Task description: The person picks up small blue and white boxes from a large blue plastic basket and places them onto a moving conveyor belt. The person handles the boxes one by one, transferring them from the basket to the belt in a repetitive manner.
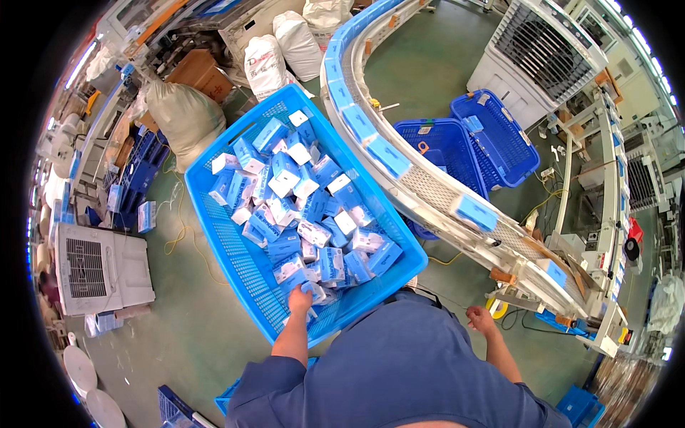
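Observation:
My left hand (300, 299) is at the near edge of a large light-blue plastic basket (230, 246), its fingers closed on a small blue-and-white carton (312, 291). Many similar cartons (285, 178) lie heaped at all angles in the basket, some showing white ends. To the right of my body, my right hand (482, 319) hangs in the air below the conveyor's edge, fingers loosely curled and apart, with nothing visible in it.
A curved conveyor (435, 189) passes right of the basket, carrying blue cartons (476, 212) in a line. Beyond it stand dark-blue crates (439, 139) and an air cooler (531, 57). White sacks (267, 68) sit behind the basket; another cooler (107, 269) stands left.

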`<state>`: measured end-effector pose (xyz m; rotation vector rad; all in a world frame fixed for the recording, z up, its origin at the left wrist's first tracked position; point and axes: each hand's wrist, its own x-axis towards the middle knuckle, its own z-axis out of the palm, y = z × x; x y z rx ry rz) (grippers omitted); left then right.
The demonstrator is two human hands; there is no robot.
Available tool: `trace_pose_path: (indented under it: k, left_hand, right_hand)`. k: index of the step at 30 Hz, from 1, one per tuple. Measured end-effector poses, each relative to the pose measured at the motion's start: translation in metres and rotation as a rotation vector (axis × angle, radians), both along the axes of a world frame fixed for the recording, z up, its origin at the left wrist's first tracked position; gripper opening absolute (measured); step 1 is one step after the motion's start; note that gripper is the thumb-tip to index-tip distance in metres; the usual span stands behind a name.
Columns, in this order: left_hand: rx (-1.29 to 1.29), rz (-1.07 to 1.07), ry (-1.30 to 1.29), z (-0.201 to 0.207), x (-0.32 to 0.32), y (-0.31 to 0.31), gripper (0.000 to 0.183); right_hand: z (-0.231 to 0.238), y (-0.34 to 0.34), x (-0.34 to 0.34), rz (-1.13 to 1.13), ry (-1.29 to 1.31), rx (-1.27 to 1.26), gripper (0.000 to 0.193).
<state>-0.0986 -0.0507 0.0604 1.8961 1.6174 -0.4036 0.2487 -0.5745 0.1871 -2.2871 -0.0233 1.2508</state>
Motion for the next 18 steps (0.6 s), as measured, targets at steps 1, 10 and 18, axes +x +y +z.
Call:
trace_pose_path:
  k: [1, 10, 18]
  left_hand:
    - [0.011, 0.001, -0.016, -0.006, -0.002, -0.001, 0.061]
    - [-0.075, -0.044, -0.039, -0.01, 0.014, -0.024, 0.06]
    - [-0.089, -0.059, -0.026, 0.001, 0.018, -0.033, 0.06]
  right_hand:
    - [0.001, 0.003, 0.003, 0.013, -0.02, 0.016, 0.027]
    - [0.012, 0.008, 0.0, 0.0, -0.068, 0.015, 0.031]
    - [-0.007, -0.017, -0.005, -0.04, 0.111, -0.082, 0.034]
